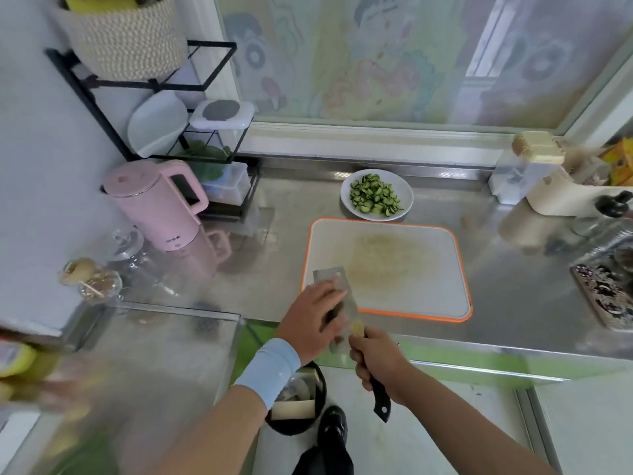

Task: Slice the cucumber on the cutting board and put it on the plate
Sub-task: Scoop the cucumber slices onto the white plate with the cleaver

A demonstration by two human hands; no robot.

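Right hand (376,359) curls round the cleaver (329,276) at the cutting board's (421,269) 7 o'clock, left hand (313,322) pressing straight fingers on its blade; cucumber slices (375,197) fill the plate (406,190) at 12 o'clock on the steel counter (513,269).

The left hand (313,320) covers most of the cleaver (329,276) blade

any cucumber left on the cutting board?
No: the cutting board is bare apart from a yellowish stain, and the cucumber slices lie on the white plate.
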